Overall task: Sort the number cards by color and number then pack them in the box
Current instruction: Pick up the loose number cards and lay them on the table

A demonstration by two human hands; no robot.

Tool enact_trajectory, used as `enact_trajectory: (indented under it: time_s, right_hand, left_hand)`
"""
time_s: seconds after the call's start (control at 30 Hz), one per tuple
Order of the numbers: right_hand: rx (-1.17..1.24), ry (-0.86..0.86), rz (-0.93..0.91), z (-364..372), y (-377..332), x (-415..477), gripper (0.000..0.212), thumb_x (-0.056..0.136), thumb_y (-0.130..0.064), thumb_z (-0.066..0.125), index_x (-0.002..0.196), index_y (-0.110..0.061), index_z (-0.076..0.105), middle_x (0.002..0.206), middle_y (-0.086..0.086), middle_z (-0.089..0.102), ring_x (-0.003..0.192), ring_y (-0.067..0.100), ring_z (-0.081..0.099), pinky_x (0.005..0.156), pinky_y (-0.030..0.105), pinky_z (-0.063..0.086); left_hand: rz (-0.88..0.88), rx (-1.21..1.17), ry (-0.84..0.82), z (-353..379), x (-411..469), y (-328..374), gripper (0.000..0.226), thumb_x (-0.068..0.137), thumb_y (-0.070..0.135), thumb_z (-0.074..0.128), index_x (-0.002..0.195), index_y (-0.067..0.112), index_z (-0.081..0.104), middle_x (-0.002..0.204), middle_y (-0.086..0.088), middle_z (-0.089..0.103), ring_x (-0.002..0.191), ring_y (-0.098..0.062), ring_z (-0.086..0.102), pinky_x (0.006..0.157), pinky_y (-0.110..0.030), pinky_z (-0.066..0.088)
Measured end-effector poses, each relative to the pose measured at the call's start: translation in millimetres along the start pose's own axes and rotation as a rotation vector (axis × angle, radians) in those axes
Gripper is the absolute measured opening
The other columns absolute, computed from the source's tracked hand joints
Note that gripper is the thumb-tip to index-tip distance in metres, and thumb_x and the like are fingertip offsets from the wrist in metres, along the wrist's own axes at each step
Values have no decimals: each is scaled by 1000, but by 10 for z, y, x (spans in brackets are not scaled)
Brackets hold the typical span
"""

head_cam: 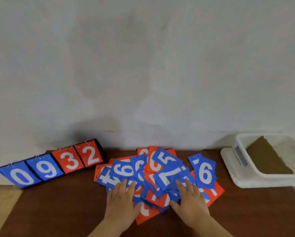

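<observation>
At sort step, nothing packed. Mixed red/blue card pile (153,178) lower centre on desk (58,211). Left hand (121,200) & right hand (191,202) flat on it, fingers (131,187) spread, pinching nothing. Next, prob.: split by colour. Box (242,178) at right edge.

Pale grey-white wall (143,57) across the whole upper two thirds of the frame, plain and matt, mottled with faint darker patches around the centre. Carries a soft grey shadow low down, left of centre, just above the tabletop. Shows a thin faint horizontal line near its lower edge. Below, a dark reddish-brown wooden table (58,211), smooth and slightly glossy, pushed against the wall and spanning most of the lower third. Narrows toward the bottom edge of the frame on both sides. Light tan floor (1,211) in the lower left corner, and again as a small wedge at the lower right. Even, diffuse light, no hard shadows.
</observation>
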State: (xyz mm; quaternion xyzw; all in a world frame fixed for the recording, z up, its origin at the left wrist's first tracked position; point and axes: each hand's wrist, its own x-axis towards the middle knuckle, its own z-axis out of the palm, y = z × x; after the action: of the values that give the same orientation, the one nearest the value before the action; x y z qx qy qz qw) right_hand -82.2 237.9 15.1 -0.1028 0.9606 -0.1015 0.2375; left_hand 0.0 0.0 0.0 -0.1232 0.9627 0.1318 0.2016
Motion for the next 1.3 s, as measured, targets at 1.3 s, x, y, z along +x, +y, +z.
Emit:
enact_trajectory:
  time_s: [1.3]
  right_hand:
    - [418, 256, 270, -34, 337, 1213, 45, 98, -27, 64, 140, -30, 49, 115, -2, 66, 94, 20, 65, 75, 41, 59]
  left_hand:
    - [15, -45, 92, 350, 1390, 162, 78, 95, 69, 46, 158, 38, 11, 167, -1, 9, 156, -28, 5, 125, -51, 15]
